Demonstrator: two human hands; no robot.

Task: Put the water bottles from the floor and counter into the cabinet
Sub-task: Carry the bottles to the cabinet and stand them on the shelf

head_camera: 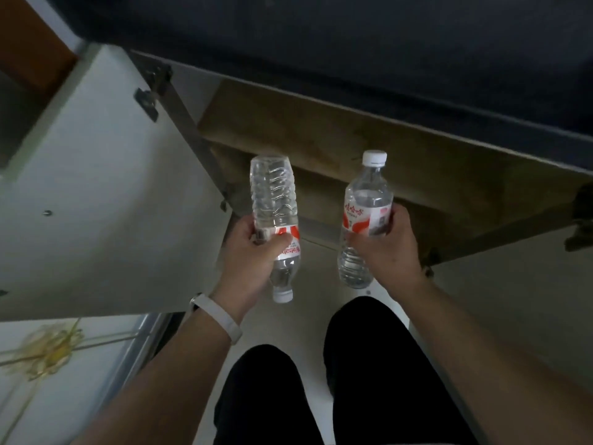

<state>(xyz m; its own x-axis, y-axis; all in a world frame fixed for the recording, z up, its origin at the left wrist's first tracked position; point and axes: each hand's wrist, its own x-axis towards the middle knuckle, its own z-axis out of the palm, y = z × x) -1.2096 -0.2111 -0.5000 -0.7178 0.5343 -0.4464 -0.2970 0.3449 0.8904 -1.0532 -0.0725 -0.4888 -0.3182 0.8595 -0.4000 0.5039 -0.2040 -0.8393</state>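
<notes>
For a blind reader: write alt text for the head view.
Seen from above, a person holds a clear water bottle in each hand before an open cabinet: the left hand grips the left bottle cap-down, the right hand holds the right bottle cap-up. The white cabinet door stands open at left.

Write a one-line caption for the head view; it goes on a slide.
Left hand and right hand each hold a water bottle, left one cap-down, right one cap-up, before the open cabinet.
</notes>
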